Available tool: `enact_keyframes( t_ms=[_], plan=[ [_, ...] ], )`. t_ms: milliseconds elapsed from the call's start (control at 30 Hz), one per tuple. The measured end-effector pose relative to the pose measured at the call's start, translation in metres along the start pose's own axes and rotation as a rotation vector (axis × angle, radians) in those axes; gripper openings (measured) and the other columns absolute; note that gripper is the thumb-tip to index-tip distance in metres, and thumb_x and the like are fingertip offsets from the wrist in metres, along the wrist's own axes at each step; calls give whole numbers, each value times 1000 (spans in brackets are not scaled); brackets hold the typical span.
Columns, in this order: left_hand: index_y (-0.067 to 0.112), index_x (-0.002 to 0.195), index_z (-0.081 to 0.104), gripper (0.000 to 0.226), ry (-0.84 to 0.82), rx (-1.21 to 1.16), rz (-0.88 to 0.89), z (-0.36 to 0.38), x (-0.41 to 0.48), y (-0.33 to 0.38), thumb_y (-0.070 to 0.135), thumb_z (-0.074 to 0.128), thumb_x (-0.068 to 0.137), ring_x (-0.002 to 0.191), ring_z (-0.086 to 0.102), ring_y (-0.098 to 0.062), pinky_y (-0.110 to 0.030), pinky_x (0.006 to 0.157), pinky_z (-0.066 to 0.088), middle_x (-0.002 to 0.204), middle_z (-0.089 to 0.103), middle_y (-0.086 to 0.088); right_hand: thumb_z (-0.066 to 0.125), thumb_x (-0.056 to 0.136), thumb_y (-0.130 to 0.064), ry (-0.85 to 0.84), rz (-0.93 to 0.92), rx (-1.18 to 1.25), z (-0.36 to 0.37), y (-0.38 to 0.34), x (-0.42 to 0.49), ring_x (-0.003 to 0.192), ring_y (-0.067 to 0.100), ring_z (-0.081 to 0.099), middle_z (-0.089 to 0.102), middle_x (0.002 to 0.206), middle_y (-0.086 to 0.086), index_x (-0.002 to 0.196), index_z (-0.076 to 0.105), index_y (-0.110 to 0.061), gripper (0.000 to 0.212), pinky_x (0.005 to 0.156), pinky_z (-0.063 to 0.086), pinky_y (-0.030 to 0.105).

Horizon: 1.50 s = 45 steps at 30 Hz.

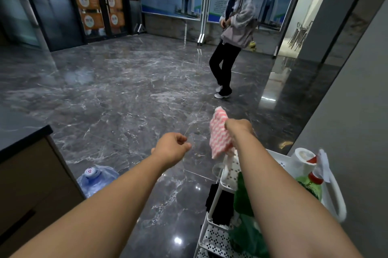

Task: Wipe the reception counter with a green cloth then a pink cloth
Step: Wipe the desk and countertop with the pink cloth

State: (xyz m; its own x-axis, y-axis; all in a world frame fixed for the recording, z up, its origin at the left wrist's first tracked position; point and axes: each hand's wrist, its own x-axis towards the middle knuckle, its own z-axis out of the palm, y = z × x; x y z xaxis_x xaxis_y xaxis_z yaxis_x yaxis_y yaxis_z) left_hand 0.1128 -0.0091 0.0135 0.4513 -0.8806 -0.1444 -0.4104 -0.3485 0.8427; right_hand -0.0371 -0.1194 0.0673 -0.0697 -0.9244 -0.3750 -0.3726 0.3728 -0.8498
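Note:
My right hand [238,128] grips a pink-and-white patterned cloth [219,134] and holds it up in the air above the front of a white cart [212,234]. My left hand [171,147] hovers to the left of the cloth with its fingers loosely curled and nothing in it. A green cloth [244,222] hangs on the cart under my right forearm. The dark top of the reception counter [23,132] shows at the left edge, with its wooden front below.
A blue water jug [95,179] stands on the floor by the counter. The cart also carries a green spray bottle [310,184], a paper roll [303,158] and black cloths [220,205]. A person [233,33] stands ahead on the glossy marble floor. A grey wall runs along the right.

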Motion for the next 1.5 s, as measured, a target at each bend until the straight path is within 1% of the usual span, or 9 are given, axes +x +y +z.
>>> enact_keyframes(
  t_ms=[100, 200, 500, 633, 800, 933, 1233, 1400, 1500],
  plan=[
    [10, 132, 54, 51, 43, -74, -3, -24, -12, 3, 28, 69, 88, 112, 60, -23, -43, 102, 44, 123, 62, -7, 48, 92, -1, -98, -51, 125, 17, -20, -23, 84, 26, 64, 64, 100, 12, 125, 54, 7, 35, 70, 50, 31],
    [9, 147, 33, 69, 121, -169, -29, -52, -28, 4, 37, 62, 90, 125, 51, -28, -40, 106, 40, 141, 49, -13, 42, 88, 6, -230, -81, 159, 33, -36, -58, 51, 19, 55, 55, 66, 7, 84, 58, -2, 19, 44, 46, 24],
    [26, 149, 13, 66, 277, -648, -25, -164, -95, -22, 10, 50, 96, 88, 63, -17, -33, 66, 56, 112, 53, 0, 36, 83, 13, -535, -217, 92, 113, -60, -168, 34, 13, 54, 55, 42, 0, 70, 51, -8, 29, 39, 45, 19],
    [28, 129, 34, 50, 404, -578, 12, -220, -135, -49, 6, 57, 90, 76, 63, -17, -27, 58, 51, 105, 59, -9, 39, 79, 17, -553, -495, -96, 151, -61, -216, 52, 13, 47, 53, 67, 2, 77, 54, -16, 37, 36, 32, 12],
    [9, 108, 65, 26, 500, -430, -49, -286, -195, -91, -5, 54, 89, 58, 55, -13, -16, 50, 45, 94, 65, -13, 33, 84, 22, -730, -614, -177, 198, -56, -294, 70, 13, 60, 66, 98, 13, 106, 69, 3, 46, 48, 46, 10],
    [6, 129, 57, 47, 532, -335, -80, -333, -251, -128, -8, 51, 85, 107, 63, -23, -31, 94, 50, 124, 62, -10, 34, 87, 19, -776, -760, -316, 244, -47, -354, 104, 24, 62, 64, 120, 18, 116, 66, 3, 46, 81, 51, 26],
    [12, 141, 45, 61, 665, -167, -180, -411, -368, -201, -6, 56, 83, 117, 54, -19, -19, 75, 50, 139, 49, -7, 41, 92, 11, -955, -906, -436, 333, -15, -484, 122, 27, 55, 59, 131, 18, 118, 64, 8, 35, 103, 42, 31],
    [8, 145, 40, 68, 705, -153, -248, -442, -422, -237, -9, 54, 80, 112, 50, -15, -20, 78, 43, 141, 47, -9, 45, 95, 2, -1057, -903, -466, 374, 6, -541, 107, 32, 63, 62, 123, 21, 117, 63, 5, 28, 77, 56, 27],
    [9, 146, 38, 70, 727, -152, -299, -456, -449, -260, -9, 53, 80, 111, 50, -15, -15, 72, 44, 141, 46, -9, 42, 94, 4, -1134, -911, -511, 400, 21, -568, 105, 30, 62, 62, 121, 20, 115, 64, 6, 31, 87, 55, 36]
  ],
)
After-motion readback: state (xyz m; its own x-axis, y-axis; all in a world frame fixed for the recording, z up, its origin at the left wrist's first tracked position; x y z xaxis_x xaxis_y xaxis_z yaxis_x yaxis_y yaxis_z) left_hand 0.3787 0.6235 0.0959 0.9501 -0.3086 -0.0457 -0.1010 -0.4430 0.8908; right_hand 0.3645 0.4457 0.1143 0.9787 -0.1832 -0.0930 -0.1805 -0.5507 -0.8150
